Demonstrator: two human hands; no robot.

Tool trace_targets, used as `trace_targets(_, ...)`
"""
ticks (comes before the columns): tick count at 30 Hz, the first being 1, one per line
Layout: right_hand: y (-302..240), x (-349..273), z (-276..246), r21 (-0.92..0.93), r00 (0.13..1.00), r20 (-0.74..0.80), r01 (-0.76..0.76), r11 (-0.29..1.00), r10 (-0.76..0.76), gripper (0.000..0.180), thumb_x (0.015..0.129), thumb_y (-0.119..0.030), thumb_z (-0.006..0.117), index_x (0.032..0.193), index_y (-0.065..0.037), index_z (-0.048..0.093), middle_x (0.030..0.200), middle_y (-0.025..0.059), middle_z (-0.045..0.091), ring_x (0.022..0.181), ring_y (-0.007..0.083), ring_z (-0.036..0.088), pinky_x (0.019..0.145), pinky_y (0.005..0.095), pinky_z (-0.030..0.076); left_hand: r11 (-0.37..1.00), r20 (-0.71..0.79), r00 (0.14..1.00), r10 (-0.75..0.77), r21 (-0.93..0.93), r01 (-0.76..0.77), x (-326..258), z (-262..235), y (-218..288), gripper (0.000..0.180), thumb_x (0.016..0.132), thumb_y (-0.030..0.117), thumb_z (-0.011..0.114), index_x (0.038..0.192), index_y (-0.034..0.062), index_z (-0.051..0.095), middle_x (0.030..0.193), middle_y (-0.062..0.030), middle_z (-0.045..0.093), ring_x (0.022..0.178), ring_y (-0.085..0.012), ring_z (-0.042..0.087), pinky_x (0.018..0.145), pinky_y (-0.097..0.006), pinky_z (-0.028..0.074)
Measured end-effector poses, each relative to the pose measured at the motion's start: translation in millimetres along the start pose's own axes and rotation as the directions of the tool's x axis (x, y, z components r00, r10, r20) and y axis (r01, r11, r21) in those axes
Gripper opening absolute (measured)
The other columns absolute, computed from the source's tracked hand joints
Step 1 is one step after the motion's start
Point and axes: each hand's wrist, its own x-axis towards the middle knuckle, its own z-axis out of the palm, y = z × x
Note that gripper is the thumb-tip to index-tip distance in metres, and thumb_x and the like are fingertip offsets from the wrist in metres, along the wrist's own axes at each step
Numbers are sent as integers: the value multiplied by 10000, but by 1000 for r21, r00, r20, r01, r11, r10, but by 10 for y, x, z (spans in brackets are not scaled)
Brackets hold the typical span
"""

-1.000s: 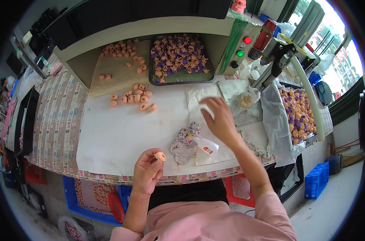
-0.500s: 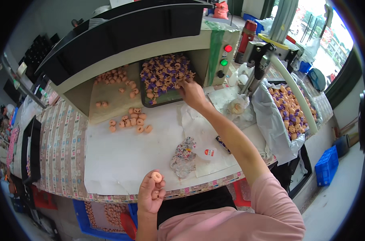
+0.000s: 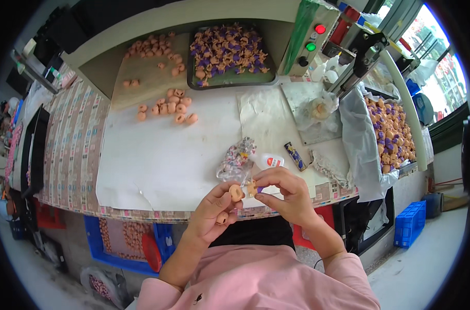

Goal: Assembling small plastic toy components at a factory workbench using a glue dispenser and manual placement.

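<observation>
My left hand (image 3: 208, 216) is closed around two peach-coloured hollow balls. One hollow ball (image 3: 236, 193) sits at the fingertips with its round opening showing, and a second ball (image 3: 222, 217) is tucked lower in the fingers. Close beside it, my right hand (image 3: 286, 199) pinches a small peach-and-purple piece (image 3: 253, 189) near that opening. Whether the two parts touch I cannot tell. Many similar peach-and-purple pieces fill a black tray (image 3: 235, 84) at the back. Loose peach balls (image 3: 172, 106) lie on the white sheet and further back under the hood.
At the right stands a lined bin (image 3: 363, 150) of peach-and-purple parts, beside a metal lever press (image 3: 356, 67). A crumpled plastic bag (image 3: 236, 161), a white bottle (image 3: 270, 160) and a dark blue packet (image 3: 295, 156) lie ahead of my hands. A blue crate (image 3: 100, 248) sits below the table.
My right hand has come back from the black tray with a peach-and-purple piece and now meets my left hand. The left hand has risen slightly rightward; the view has tilted down.
</observation>
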Motion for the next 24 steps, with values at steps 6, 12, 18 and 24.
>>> trace_targets(6,8,-133,-30,-151,987,86,148,977,-136,267,727,37,727,980,-36,684,1027,93,669,947,232,643,796,316,525,996,13,1000,-14,86,13,12,72,-112,356,907,174,635,1224,54,528,942,-66,617,680,-90,573,513,-188,440)
trace_targets(12,17,-234,-79,-103,974,113,208,973,-197,267,713,70,723,955,-41,705,971,85,664,874,224,643,731,299,525,981,11,1000,1,192,-3,-8,57,-186,302,882,146,663,1134,1,581,913,-73,638,722,-109,631,567,-209,564)
trace_targets(18,139,-272,-143,-141,924,208,354,925,-322,251,677,99,727,894,-26,705,912,72,657,779,200,628,652,303,521,964,-3,998,-58,259,57,-30,35,-213,263,855,154,697,1044,-6,609,860,-78,651,680,-113,643,570,-217,570)
trace_targets(24,181,-216,-69,-118,861,240,484,867,-448,270,607,87,756,849,-22,703,868,77,657,732,218,624,621,319,513,947,25,982,-185,271,171,-6,-44,-93,235,851,130,700,1025,-2,613,830,-74,663,668,-117,658,579,-232,578)
